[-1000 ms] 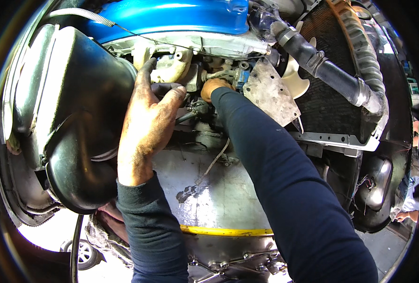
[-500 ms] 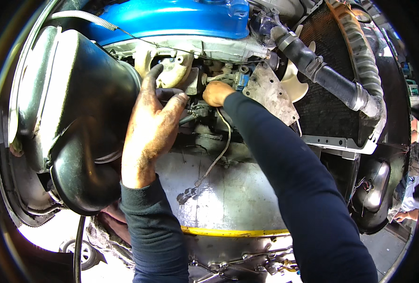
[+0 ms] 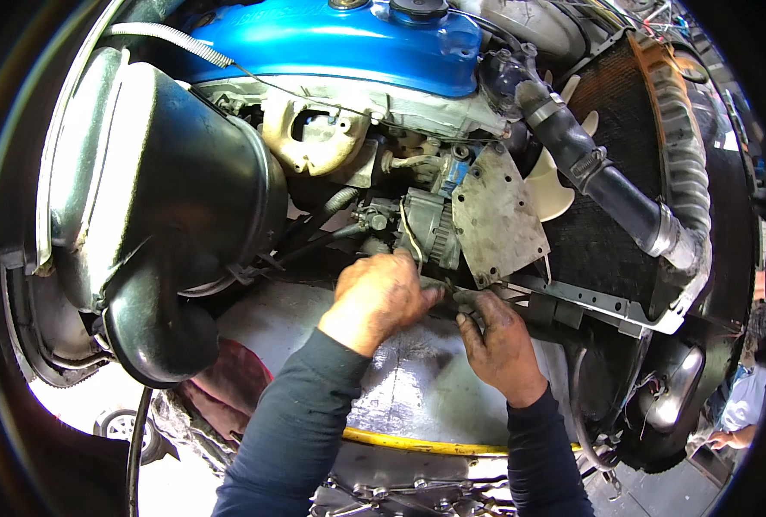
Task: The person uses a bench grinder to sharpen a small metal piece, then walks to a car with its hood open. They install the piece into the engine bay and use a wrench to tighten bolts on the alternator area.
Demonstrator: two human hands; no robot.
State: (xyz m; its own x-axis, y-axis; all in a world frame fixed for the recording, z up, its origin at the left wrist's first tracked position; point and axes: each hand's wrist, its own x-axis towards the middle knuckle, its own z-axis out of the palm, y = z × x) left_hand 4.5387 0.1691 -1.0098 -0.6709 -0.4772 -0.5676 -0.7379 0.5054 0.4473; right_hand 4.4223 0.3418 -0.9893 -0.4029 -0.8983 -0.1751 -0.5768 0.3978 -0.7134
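Both my hands are close together in front of the engine, below the finned alternator (image 3: pixel 431 226). My left hand (image 3: pixel 378 297) is closed, its fingers curled around a thin pale wire (image 3: pixel 412 231) that runs down from beside the alternator. My right hand (image 3: pixel 502 345) is just to the right, thumb and fingers pinched together near the left thumb. What the right fingers grip is too small and hidden to make out. Above it stands a pale metal plate (image 3: pixel 499 215) with several holes.
A blue valve cover (image 3: pixel 340 43) tops the engine. The black air cleaner housing (image 3: pixel 193 172) is at left; at right are a radiator hose (image 3: pixel 611 185), a pale fan (image 3: pixel 548 191) and the radiator (image 3: pixel 624 129). Several wrenches (image 3: pixel 400 493) lie below the yellow-edged panel (image 3: pixel 434 445).
Both hands have come down and nearer, my left moving right, away from the manifold. The wire's hanging end has gone out of sight at my hands. The view has shifted slightly.
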